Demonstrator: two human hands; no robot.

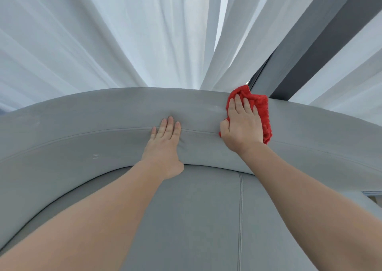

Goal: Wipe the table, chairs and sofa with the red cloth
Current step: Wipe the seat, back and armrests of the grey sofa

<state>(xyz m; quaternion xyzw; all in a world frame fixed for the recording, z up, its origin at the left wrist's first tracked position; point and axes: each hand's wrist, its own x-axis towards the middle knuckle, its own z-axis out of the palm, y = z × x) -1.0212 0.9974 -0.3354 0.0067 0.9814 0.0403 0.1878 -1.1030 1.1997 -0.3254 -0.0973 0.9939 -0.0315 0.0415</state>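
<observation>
A grey upholstered sofa [82, 138] fills the lower view, its curved backrest arching across the middle and its seat cushion below. The red cloth [262, 107] lies bunched on top of the backrest at the right. My right hand [241, 126] lies flat on the cloth with straight fingers and presses it against the backrest. My left hand [165, 146] rests flat on the backrest's front face, fingers straight and pointing up across the seam, thumb tucked at the lower edge. Both forearms reach in from the bottom of the view.
White sheer curtains [124, 32] hang right behind the sofa back. A dark grey window frame [310, 53] slants up at the right, just behind the cloth. A small pale edge [372, 196] shows at the far right past the sofa.
</observation>
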